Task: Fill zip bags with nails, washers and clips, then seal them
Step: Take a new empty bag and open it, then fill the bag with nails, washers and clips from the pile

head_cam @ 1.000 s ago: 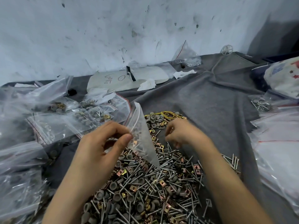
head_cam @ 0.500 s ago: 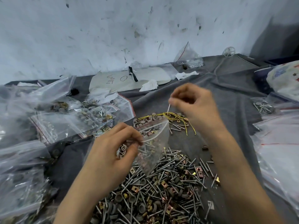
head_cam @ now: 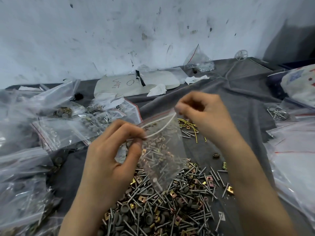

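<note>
A small clear zip bag (head_cam: 162, 150) hangs in the air over a heap of nails, grey washers and brass clips (head_cam: 170, 201) on grey cloth. My left hand (head_cam: 110, 154) pinches the bag's left top corner between thumb and fingers. My right hand (head_cam: 202, 113) pinches the right top corner at the red zip line. The bag's mouth is stretched between both hands. One nail (head_cam: 157, 184) sits at the bag's bottom tip; the heap shows through the plastic.
Filled zip bags (head_cam: 81, 126) lie at the left, more bags (head_cam: 293, 150) at the right. Yellow wire ties (head_cam: 189, 125) lie beyond the heap. A white padded parcel (head_cam: 136, 84) and a bag of small metal parts (head_cam: 199, 62) sit by the wall.
My right hand rose from the heap with a nail, and now grips the bag's right top corner. The bag has been lifted and stretched between both hands, a nail now inside.
</note>
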`<state>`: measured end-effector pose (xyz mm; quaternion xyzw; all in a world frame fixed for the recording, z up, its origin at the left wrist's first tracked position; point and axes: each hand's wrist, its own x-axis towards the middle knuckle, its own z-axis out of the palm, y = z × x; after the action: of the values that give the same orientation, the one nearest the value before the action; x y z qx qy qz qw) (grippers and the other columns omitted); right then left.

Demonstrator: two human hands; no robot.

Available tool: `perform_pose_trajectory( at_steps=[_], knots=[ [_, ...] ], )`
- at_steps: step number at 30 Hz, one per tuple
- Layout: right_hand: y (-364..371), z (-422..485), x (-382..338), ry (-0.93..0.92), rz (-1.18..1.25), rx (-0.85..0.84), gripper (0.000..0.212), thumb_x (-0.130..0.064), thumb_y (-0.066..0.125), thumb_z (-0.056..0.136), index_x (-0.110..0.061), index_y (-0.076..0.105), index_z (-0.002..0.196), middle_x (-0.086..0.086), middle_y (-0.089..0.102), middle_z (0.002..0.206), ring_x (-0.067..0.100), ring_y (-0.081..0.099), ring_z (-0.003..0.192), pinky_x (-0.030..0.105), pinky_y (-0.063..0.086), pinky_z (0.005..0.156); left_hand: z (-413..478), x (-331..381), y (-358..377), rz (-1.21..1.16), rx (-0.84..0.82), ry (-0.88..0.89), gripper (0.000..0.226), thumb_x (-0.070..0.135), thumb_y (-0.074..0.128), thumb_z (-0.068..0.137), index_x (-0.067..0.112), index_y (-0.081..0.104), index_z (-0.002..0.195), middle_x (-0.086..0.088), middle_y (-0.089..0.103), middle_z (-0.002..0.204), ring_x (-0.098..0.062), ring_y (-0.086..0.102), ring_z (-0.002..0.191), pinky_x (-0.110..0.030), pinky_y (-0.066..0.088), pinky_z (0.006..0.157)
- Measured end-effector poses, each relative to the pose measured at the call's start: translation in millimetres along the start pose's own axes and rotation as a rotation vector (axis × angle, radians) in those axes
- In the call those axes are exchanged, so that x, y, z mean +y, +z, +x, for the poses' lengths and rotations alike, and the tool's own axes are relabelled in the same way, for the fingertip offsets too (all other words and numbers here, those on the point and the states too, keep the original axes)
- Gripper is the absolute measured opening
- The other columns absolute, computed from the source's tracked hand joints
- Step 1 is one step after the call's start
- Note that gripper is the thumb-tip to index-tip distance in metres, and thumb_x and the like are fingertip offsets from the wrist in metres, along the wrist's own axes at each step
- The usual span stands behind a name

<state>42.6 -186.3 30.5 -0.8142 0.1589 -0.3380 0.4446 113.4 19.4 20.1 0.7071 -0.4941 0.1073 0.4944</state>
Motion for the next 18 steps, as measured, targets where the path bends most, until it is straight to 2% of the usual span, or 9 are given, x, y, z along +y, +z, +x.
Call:
perform_pose_trajectory(
  at_steps=[2,4,5,6,9,11,13,14,18],
  knots=[
    [10.1,4.7,27.5,0.204,-0.337,-0.256,0.022,-0.012,0.071,0.08,-0.025,0.06,0.066,-0.009,0.059,0.063,0.005,0.054,0.06,0.009,0.039,0.053,0.0,-1.6,-1.3,0.009,0.036,-0.007,0.011,0.026,0.049,0.088,0.028,0.06,0.085,0.016,0.057,0.09,-0.008,0.06,0.085,-0.021,0.046,0.071],
    [24.4,2.4,51.9,0.4,-0.562,-0.574,0.01,-0.014,0.073,0.077,-0.02,0.065,0.073,0.0,0.063,0.075,0.015,0.06,0.072,0.017,0.045,0.059,-0.1,-3.5,-2.2,0.013,0.066,-0.024,0.011,0.027,0.049,0.088,0.029,0.06,0.085,0.017,0.057,0.091,-0.008,0.059,0.084,-0.019,0.043,0.069],
    [31.0,-0.1,59.9,0.462,-0.634,-0.678,0.012,-0.017,0.075,0.076,-0.014,0.069,0.086,0.006,0.066,0.086,0.02,0.062,0.08,0.021,0.047,0.065,-0.1,-4.6,-2.6,0.012,0.078,-0.036,0.012,0.028,0.049,0.088,0.028,0.061,0.086,0.017,0.057,0.091,-0.008,0.059,0.085,-0.019,0.044,0.069],
    [36.4,-1.3,66.9,0.486,-0.677,-0.728,0.025,-0.019,0.076,0.075,-0.011,0.069,0.097,0.008,0.067,0.096,0.022,0.063,0.087,0.025,0.05,0.072,-0.1,-5.8,-3.0,0.012,0.088,-0.044,0.012,0.029,0.05,0.088,0.027,0.061,0.087,0.017,0.057,0.093,-0.009,0.06,0.086,-0.02,0.044,0.07],
    [44.2,-1.5,72.9,0.47,-0.663,-0.694,0.026,-0.015,0.073,0.075,-0.01,0.07,0.099,0.008,0.068,0.103,0.023,0.063,0.094,0.033,0.053,0.084,0.3,-8.0,-3.4,0.01,0.109,-0.05,0.014,0.029,0.05,0.088,0.025,0.063,0.088,0.016,0.057,0.096,-0.01,0.061,0.091,-0.019,0.046,0.074],
    [45.4,-1.6,71.3,0.46,-0.639,-0.7,0.021,-0.017,0.072,0.076,-0.009,0.07,0.095,0.008,0.069,0.098,0.022,0.063,0.09,0.034,0.054,0.081,0.2,-8.7,-3.9,0.014,0.11,-0.046,0.013,0.028,0.05,0.089,0.026,0.063,0.088,0.016,0.057,0.098,-0.009,0.061,0.092,-0.017,0.046,0.075],
    [42.4,-0.8,67.6,0.419,-0.598,-0.651,0.012,-0.021,0.072,0.076,-0.01,0.07,0.082,0.005,0.069,0.086,0.02,0.063,0.081,0.029,0.051,0.068,0.4,-8.9,-3.3,0.012,0.099,-0.043,0.013,0.028,0.051,0.088,0.028,0.063,0.088,0.013,0.058,0.1,-0.01,0.061,0.094,-0.019,0.048,0.077],
    [39.1,0.4,64.3,0.388,-0.539,-0.586,0.006,-0.018,0.07,0.077,-0.013,0.068,0.074,0.003,0.067,0.079,0.018,0.06,0.076,0.026,0.047,0.062,0.3,-9.1,-2.9,0.008,0.09,-0.042,0.013,0.028,0.051,0.088,0.027,0.064,0.088,0.012,0.059,0.1,-0.011,0.061,0.095,-0.021,0.049,0.077],
    [19.1,7.1,38.8,0.254,-0.101,-0.217,0.023,-0.003,0.064,0.079,-0.022,0.06,0.067,-0.007,0.059,0.061,0.008,0.051,0.059,0.021,0.041,0.058,1.1,-7.9,0.6,0.03,0.038,-0.035,0.018,0.027,0.05,0.087,0.019,0.066,0.086,0.009,0.059,0.098,-0.012,0.061,0.092,-0.032,0.052,0.078]
  ],
)
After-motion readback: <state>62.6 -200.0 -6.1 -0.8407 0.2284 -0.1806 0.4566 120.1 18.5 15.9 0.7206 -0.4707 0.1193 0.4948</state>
